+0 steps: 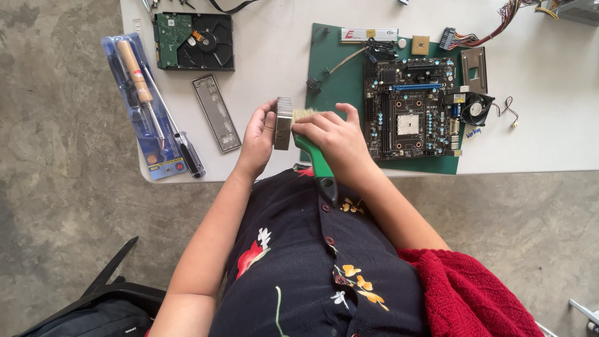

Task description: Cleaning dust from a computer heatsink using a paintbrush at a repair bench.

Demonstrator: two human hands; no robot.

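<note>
The left hand [259,134] is wrapped around a small finned metal heatsink [283,123], gripping it by its flat outer sides and holding it just above the near edge of the table [274,56]. The right hand [331,134] is clenched on a green-handled brush [316,163], with its pale bristles pressed against the fins. That block looks rigid and dense for its size, probably heavier than it seems, and the thin fins would likely bend or bite into fingers, so the solid side faces are the sensible place to hold it. The brush seems light, its plastic handle stiff and its bristles soft. At about two o'clock from the hands a motherboard [412,106] lies on a green mat [337,62], with a small fan [477,109] just beside it. At ten o'clock lie a bare hard drive [194,40], a metal backplate [216,113] and a packaged screwdriver set [146,103].
</note>
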